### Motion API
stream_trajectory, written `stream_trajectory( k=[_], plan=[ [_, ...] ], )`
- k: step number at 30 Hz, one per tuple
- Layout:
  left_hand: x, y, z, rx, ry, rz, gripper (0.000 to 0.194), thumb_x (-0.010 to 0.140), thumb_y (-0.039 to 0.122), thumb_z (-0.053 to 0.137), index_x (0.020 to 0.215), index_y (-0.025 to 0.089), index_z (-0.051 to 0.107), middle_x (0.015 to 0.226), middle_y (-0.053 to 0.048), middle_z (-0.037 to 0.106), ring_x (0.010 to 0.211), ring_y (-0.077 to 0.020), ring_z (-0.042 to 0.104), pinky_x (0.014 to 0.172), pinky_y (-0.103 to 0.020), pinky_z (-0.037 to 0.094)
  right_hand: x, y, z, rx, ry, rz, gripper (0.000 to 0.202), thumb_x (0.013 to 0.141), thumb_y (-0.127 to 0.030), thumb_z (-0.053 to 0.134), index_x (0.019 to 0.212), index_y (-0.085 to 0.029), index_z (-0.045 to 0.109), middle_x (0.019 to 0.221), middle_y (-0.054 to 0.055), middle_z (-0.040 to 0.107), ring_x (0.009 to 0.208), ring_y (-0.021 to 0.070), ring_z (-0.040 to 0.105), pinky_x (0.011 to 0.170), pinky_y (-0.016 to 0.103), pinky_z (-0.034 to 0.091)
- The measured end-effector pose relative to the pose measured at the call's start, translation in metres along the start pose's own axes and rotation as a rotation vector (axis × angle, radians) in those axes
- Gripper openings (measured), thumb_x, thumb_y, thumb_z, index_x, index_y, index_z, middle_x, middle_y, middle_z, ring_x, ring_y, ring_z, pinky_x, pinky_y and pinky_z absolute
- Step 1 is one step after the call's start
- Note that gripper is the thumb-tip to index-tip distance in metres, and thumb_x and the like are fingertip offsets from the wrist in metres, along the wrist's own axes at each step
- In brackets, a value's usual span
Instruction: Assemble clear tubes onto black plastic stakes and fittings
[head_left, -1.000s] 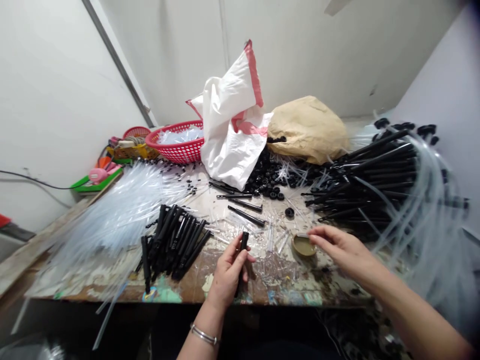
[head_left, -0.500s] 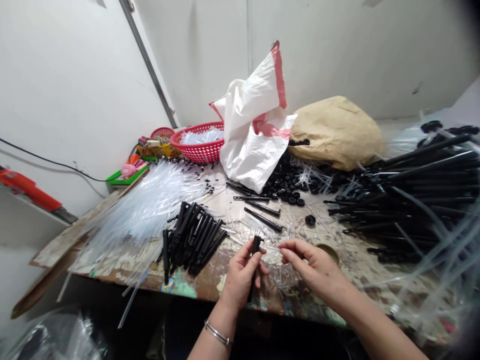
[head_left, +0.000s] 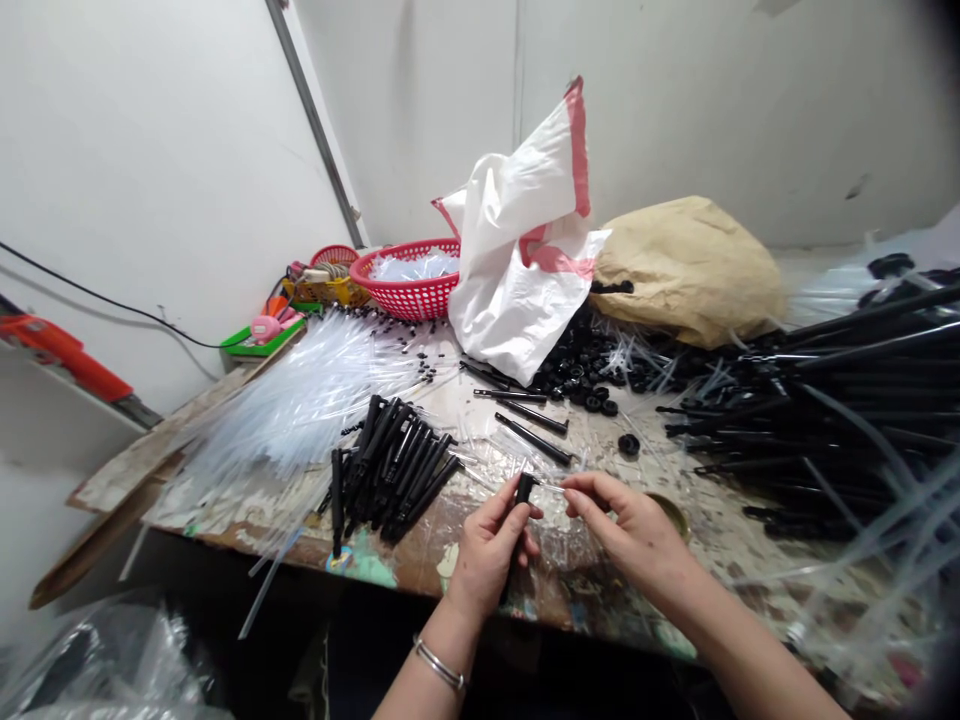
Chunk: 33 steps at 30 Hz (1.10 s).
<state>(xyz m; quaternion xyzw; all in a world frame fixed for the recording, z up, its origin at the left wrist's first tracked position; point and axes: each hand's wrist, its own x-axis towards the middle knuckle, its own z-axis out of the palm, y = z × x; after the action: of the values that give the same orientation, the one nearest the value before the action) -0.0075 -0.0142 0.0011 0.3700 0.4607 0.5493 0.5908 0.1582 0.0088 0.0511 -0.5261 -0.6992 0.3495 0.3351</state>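
Note:
My left hand is wrapped round a black tube, held upright near the table's front edge. Between the thumb and fingers of my right hand is a thin clear tube, whose left end is at the side of the black tube's top. Whether that end sits inside the black tube cannot be made out. A bundle of black tubes lies left of my hands. Beyond my hands, a few loose black tubes rest on the worktop.
Clear tubes are heaped at the left, black tubes at the right. Behind stand a red basket, a white sack and a brown bag. Black rings and a green tray are also on the table.
The clear tube's end has come closer to the black tube's top, and the two hands are slightly nearer each other. The whole view has shifted a little.

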Motion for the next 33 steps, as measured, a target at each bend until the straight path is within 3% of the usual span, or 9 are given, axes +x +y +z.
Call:
stream_trajectory(
  k=[18, 24, 33],
  plan=[
    [-0.001, 0.0, -0.002, -0.002, 0.001, -0.003, 0.046, 0.073, 0.035, 0.066, 0.116, 0.019, 0.06, 0.075, -0.005, 0.067, 0.047, -0.0073, 0.052, 0.038, -0.017, 0.036, 0.001, 0.004, -0.001, -0.045, -0.011, -0.016, 0.026, 0.085, -0.04, 0.043, 0.091, -0.02, 0.06, 0.075, 0.003, 0.065, 0.07, 0.0172, 0.06, 0.067, 0.028, 0.047],
    [-0.001, 0.001, -0.003, 0.029, -0.032, -0.019, 0.045, 0.074, 0.034, 0.065, 0.116, 0.02, 0.061, 0.077, -0.005, 0.067, 0.047, -0.0071, 0.052, 0.038, -0.017, 0.035, 0.004, 0.007, 0.004, -0.116, -0.071, -0.11, 0.025, 0.087, -0.034, 0.039, 0.093, -0.019, 0.059, 0.089, 0.006, 0.066, 0.084, 0.0189, 0.06, 0.076, 0.031, 0.046],
    [0.0, 0.001, -0.004, 0.065, -0.104, -0.015, 0.043, 0.077, 0.034, 0.061, 0.117, 0.019, 0.06, 0.076, -0.003, 0.06, 0.045, -0.0043, 0.043, 0.038, -0.016, 0.03, 0.007, 0.007, 0.009, -0.236, -0.157, -0.155, 0.032, 0.089, -0.032, 0.031, 0.077, -0.019, 0.057, 0.076, 0.006, 0.064, 0.073, 0.0186, 0.059, 0.068, 0.03, 0.045]
  ],
)
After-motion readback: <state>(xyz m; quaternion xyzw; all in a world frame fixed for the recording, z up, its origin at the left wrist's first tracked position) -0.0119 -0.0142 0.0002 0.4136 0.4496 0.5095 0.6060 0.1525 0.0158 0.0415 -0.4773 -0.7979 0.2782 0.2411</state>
